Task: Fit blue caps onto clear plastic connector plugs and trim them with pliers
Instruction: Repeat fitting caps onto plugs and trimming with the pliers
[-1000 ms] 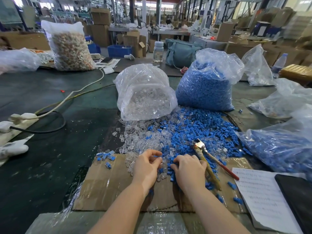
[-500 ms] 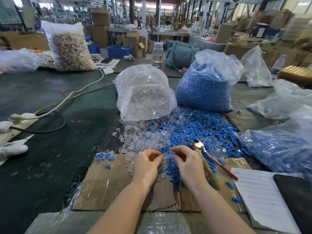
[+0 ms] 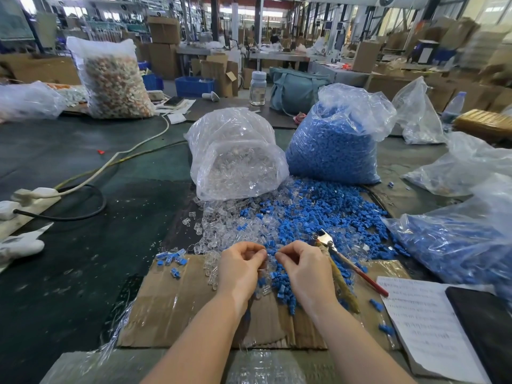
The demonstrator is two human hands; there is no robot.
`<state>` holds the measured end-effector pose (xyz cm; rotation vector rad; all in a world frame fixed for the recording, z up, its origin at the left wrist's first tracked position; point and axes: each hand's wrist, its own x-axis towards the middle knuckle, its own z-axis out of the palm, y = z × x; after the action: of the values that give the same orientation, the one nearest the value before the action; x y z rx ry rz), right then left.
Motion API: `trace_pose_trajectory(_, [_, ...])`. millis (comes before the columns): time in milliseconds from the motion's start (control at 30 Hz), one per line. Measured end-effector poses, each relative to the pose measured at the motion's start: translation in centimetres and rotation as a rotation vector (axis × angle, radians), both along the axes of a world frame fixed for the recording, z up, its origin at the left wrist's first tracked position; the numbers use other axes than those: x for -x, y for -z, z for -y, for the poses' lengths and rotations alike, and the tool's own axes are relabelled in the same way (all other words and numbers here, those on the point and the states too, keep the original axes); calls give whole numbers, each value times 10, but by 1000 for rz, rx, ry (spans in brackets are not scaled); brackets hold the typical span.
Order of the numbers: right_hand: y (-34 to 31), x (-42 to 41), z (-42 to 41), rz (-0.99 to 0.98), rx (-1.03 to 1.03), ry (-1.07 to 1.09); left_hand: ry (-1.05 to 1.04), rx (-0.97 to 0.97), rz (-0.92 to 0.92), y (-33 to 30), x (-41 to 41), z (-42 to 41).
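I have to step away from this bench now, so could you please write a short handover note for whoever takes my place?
Left hand: fingers curled, pinching something small; probably a clear plug, too small to be sure.
Right hand: fingers curled, pinching a small piece, probably a blue cap.
The hands meet above the cardboard, in front of the mixed heap of loose plugs and caps.
Pliers lie untouched, right of the right hand.
Supply: bag of plugs, bag of caps.
Done: a small cluster of blue pieces at the cardboard's left corner.
Left: nearly the whole heap.
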<state>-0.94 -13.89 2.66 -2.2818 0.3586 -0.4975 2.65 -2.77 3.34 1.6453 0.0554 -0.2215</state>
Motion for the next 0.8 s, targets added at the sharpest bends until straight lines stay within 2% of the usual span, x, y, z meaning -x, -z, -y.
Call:
trace_pose_trajectory(300, [-8,0,-3,-49,105,25,30,-145,135,-2,3,2])
trace_pose_trajectory(533, [-10,-3,-2,-73,45,12,62,-192,218,-1,2,4])
trace_pose_trajectory(633, [-11,-3,-1,-51,-43,-8,60,-209,228,-1,1,4])
trace_pose_trajectory(800, [-12,0,4,1,-147,-61,5,13,63,-3,-1,1])
